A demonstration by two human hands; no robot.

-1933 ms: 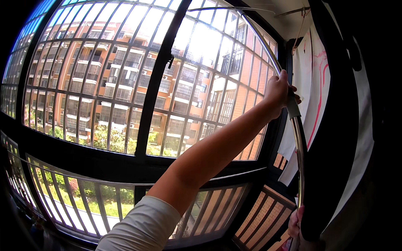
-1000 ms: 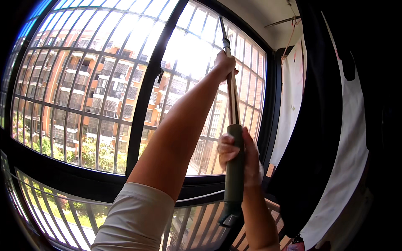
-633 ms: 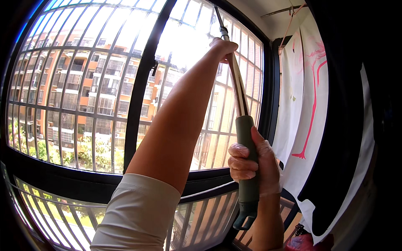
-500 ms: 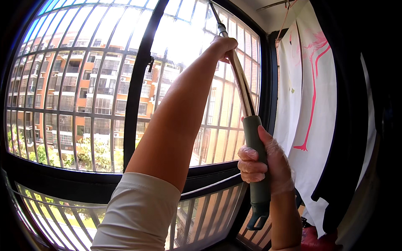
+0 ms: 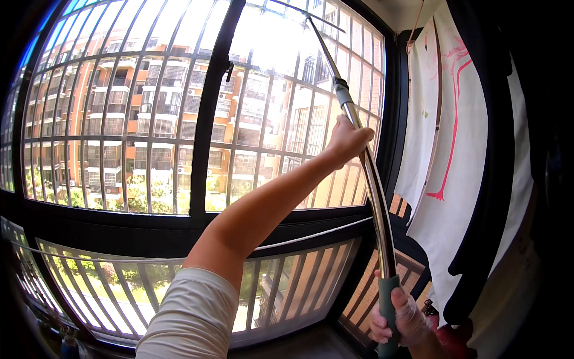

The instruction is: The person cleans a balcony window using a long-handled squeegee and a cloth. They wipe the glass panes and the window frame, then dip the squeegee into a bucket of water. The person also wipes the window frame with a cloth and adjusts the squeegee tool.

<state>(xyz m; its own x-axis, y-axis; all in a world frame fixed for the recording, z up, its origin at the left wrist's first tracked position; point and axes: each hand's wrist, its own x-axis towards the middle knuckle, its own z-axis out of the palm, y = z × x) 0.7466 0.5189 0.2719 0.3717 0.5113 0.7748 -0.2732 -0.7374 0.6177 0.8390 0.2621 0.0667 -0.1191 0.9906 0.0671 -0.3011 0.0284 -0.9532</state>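
Long shiny pole [image 5: 379, 209] stands in front of the right part of the big window [image 5: 119, 224], with its top tipped to the left. On the left, behind thin dark bars, is an orange and white building [image 5: 137, 119] with lots of balconies. Green bushes [image 5: 146, 194] grow at its foot. Low down, a pale sleeve [image 5: 188, 311] stops above the elbow, and the left arm [image 5: 269, 191] reaches up to the right. A thick black post [image 5: 216, 107] splits the window and has a small dark latch [image 5: 229, 72]. A white cord [image 5: 311, 237] runs below the glass. High up, a thin dark bar [image 5: 326, 22] sits across the pole's tip; I cannot tell if it touches the glass. The left hand [image 5: 350, 142] is curled around the pole, just under a gray-green collar [image 5: 343, 96]. Lower down, the right hand [image 5: 409, 317], in a thin see-through glove, squeezes the green grip [image 5: 387, 290] near the pole's bottom. Next to it hangs a white cloth [image 5: 463, 227] with a pink drawing [image 5: 457, 119]. Something red [image 5: 457, 338] peeks out below. Black cloth [image 5: 505, 179] hangs past that.
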